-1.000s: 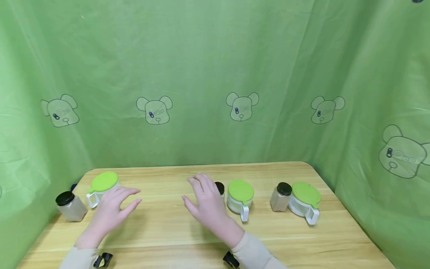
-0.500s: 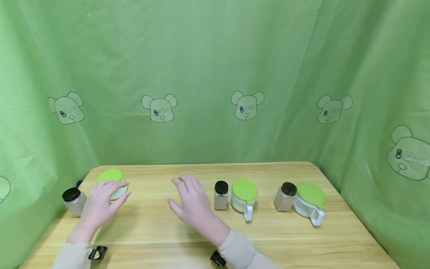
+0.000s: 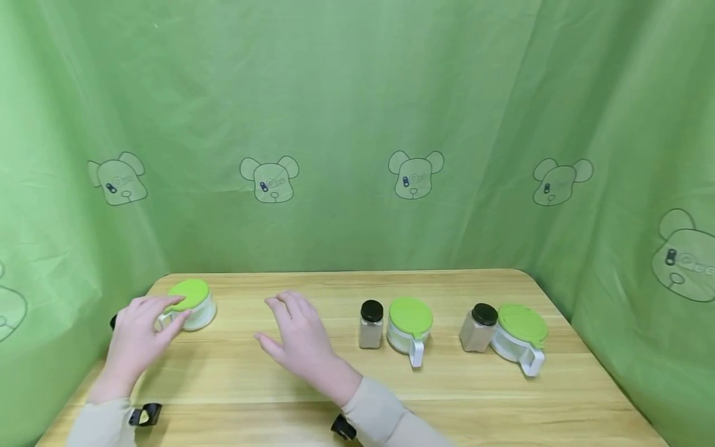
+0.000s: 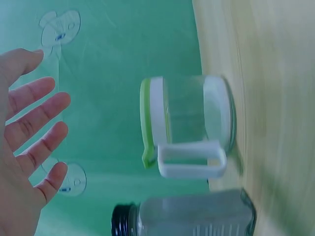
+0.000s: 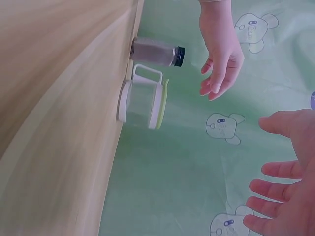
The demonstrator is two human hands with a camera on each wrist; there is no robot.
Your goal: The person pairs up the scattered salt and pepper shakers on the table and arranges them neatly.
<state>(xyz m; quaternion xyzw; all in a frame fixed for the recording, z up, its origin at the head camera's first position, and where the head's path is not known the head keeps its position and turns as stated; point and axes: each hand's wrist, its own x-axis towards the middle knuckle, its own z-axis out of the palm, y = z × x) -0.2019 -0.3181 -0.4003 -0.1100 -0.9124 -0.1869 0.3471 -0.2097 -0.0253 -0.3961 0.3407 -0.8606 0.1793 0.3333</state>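
My left hand hovers over the left side of the table, fingers relaxed, nothing held. Just beyond it stands a glass seasoning jar with a green lid and white handle, partly overlapped by the fingers. In the left wrist view, a square glass bottle with a black cap stands beside that jar; the head view has it mostly hidden behind the hand. Mid-table, my right hand is in the air, fingers loosely bent and thumb apart, holding nothing. The right wrist view catches both the right palm and the left hand.
Right of centre stand a black-capped bottle and a green-lidded jar. Farther right is another such pair, a bottle and a jar, close together. A green curtain surrounds the wooden table at the back and sides.
Both hands have moved left. The left hand now covers most of the left bottle and less of its jar; the right hand has uncovered the middle bottle. The head view has turned slightly left.
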